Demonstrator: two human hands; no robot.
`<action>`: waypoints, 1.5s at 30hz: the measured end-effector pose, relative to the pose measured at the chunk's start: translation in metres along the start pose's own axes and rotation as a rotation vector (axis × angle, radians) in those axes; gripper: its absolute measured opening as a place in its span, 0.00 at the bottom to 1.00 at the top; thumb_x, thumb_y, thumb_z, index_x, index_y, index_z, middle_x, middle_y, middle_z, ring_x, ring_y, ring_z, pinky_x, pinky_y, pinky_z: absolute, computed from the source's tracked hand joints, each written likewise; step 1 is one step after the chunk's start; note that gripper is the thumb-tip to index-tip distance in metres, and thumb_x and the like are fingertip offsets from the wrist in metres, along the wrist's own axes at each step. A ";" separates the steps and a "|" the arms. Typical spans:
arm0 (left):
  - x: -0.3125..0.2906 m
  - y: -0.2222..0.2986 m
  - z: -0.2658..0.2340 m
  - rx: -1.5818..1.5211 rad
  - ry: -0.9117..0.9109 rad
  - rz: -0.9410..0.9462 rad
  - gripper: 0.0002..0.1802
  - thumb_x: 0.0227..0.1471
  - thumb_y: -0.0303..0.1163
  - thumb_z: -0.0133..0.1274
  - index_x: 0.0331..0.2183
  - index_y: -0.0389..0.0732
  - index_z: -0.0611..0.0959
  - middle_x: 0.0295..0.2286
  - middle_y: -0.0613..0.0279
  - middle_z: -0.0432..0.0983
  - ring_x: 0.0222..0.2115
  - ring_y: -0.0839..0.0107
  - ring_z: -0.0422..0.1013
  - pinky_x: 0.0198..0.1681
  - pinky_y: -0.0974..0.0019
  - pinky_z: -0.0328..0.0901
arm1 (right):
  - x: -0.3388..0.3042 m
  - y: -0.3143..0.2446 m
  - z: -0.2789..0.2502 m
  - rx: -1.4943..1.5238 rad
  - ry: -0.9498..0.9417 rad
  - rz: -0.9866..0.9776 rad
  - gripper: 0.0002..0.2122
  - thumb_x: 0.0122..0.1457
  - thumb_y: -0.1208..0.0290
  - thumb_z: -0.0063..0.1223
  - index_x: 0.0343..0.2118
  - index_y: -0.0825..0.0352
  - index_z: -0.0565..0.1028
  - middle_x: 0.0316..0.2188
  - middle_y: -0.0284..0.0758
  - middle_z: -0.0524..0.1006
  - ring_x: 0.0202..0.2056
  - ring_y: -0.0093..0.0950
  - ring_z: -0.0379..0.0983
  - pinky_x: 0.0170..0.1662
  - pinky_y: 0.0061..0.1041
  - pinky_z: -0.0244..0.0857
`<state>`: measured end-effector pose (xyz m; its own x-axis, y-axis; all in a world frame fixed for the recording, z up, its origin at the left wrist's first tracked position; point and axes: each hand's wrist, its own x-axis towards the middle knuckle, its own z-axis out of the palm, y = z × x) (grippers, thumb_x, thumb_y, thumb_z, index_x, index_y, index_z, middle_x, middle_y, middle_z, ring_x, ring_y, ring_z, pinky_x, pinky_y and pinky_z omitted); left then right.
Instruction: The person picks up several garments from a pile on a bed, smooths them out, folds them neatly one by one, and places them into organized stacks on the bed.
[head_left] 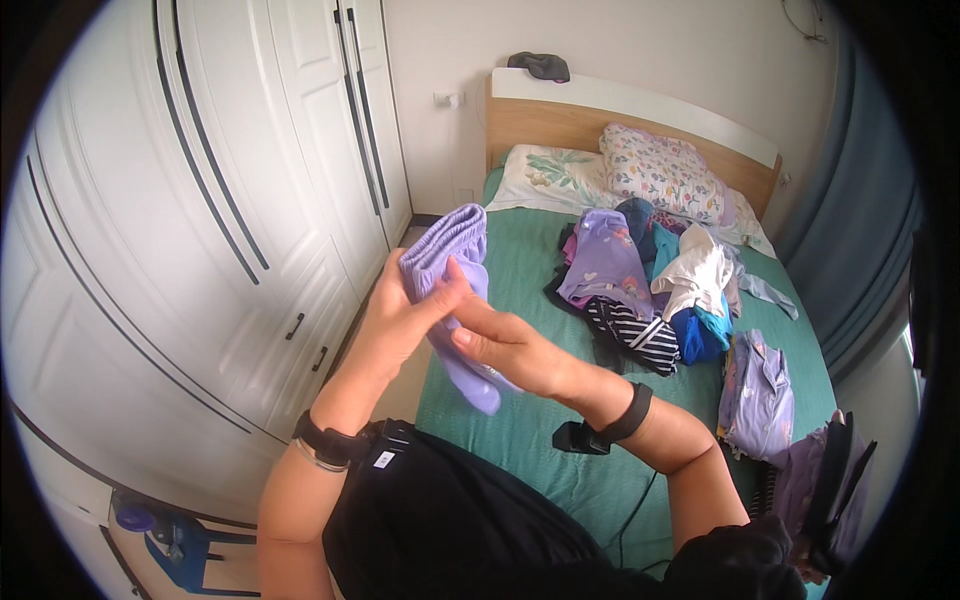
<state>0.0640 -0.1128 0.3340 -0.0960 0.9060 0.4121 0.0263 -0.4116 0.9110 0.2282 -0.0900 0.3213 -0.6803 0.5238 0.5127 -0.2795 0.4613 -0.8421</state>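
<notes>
Lavender pants (455, 245) with a gathered elastic waistband are folded into a narrow bundle, held up over the bed's left side. My left hand (393, 312) is closed around the bundle's left side, its thumb pressed across the front below the waistband. From the right, my right hand (515, 348) grips the cloth lower down, its fingertips partly hidden by the fabric. Below both hands, a loose end of the pants hangs down. Each wrist wears a dark band.
A green-covered bed (520, 270) carries a heap of mixed clothes (610, 250), including a striped garment (640, 335) and a white one (695, 275). Folded lavender clothes (760, 390) lie at the right edge. White wardrobes (220, 200) line the left; a blue stool (185, 555) stands at lower left.
</notes>
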 end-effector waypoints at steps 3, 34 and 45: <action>0.003 -0.001 -0.017 -0.037 -0.014 -0.035 0.16 0.51 0.30 0.55 0.41 0.36 0.71 0.37 0.64 0.71 0.41 0.77 0.66 0.47 0.72 0.60 | -0.001 -0.005 -0.033 0.004 -0.121 0.129 0.14 0.55 0.80 0.51 0.46 0.71 0.73 0.57 0.45 0.63 0.57 0.31 0.60 0.57 0.26 0.55; 0.062 -0.054 -0.024 0.172 -0.143 -0.132 0.14 0.45 0.26 0.59 0.37 0.31 0.80 0.33 0.63 0.77 0.34 0.77 0.70 0.41 0.72 0.63 | 0.030 0.041 -0.169 -0.329 -0.015 0.473 0.14 0.55 0.62 0.56 0.35 0.71 0.78 0.28 0.27 0.76 0.29 0.15 0.68 0.35 0.17 0.63; 0.025 -0.002 0.026 0.617 -0.123 0.413 0.10 0.42 0.21 0.54 0.32 0.36 0.79 0.23 0.50 0.75 0.22 0.57 0.73 0.24 0.64 0.65 | -0.023 0.002 -0.205 -0.528 -0.088 0.224 0.10 0.48 0.73 0.61 0.34 0.69 0.78 0.30 0.29 0.78 0.31 0.17 0.70 0.37 0.20 0.65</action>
<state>0.0875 -0.0869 0.3425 0.1531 0.7092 0.6881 0.5923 -0.6233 0.5106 0.3825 0.0459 0.3420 -0.7443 0.5985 0.2964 0.2382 0.6525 -0.7194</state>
